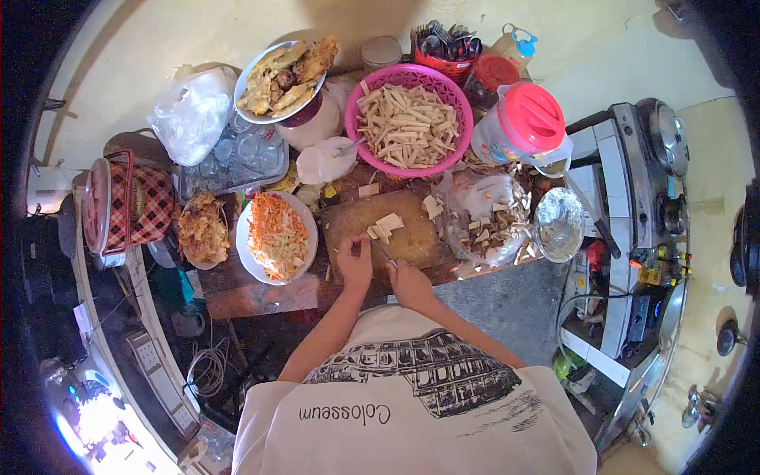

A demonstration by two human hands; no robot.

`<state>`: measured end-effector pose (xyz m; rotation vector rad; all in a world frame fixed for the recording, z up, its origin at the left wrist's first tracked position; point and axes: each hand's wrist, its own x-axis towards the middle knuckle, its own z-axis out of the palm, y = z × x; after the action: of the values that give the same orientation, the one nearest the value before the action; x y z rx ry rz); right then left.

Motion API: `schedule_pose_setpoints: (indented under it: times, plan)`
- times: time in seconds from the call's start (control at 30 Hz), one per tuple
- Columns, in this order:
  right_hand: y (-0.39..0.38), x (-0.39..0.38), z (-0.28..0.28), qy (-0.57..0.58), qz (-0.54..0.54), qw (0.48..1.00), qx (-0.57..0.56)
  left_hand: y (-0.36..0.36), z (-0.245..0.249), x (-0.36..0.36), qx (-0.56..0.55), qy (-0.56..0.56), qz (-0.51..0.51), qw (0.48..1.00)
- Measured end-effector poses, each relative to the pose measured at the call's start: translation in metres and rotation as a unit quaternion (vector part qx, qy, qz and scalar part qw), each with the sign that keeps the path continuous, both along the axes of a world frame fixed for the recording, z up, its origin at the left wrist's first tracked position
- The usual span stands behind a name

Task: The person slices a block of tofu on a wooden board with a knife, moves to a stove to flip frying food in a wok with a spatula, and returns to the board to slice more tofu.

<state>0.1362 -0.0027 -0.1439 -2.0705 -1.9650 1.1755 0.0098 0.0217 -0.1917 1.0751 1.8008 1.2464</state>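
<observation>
At the table's near edge, on the cutting board (416,241), my left hand (354,261) curls down, its grip unclear; my right hand (410,281) closes round a knife (385,255); pale slices (386,225) lie mid-board; I judge I'm mid-slicing, so the next cut wants tucked fingertips.

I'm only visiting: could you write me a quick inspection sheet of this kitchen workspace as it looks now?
Surface: wooden table, crowded; cutting board in the middle.
Job's things: pale strips on the board; knife.
Clutter: pink basket of cut strips, plate of shredded vegetables, red-lidded jug, bag of peelings.
Hands: left hand on the board by the strips; right hand grips the knife.
Cables: coiled wires, lower left.
Surroundings: stove at right.
</observation>
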Motion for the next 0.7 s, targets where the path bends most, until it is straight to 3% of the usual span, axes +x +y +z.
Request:
schedule_pose_setpoints:
  times: [0.47, 0.57, 0.67, 0.7]
  plan:
    - [-0.004, 0.002, -0.025, -0.016, 0.007, 1.000, 0.024, 0.002, 0.017, 0.004, -0.035, -0.019, 0.005, 0.999]
    - [-0.008, 0.007, -0.022, 0.053, -0.010, 0.997, 0.056, 0.001, -0.016, -0.003, 0.002, -0.106, -0.011, 0.994]
    - [-0.015, 0.013, -0.013, 0.150, -0.041, 0.982, 0.105, 0.004, -0.017, -0.006, -0.023, -0.112, -0.012, 0.993]
    - [-0.015, 0.015, -0.015, 0.135, -0.032, 0.985, 0.107, 0.006, -0.007, -0.006, 0.017, -0.007, -0.040, 0.999]
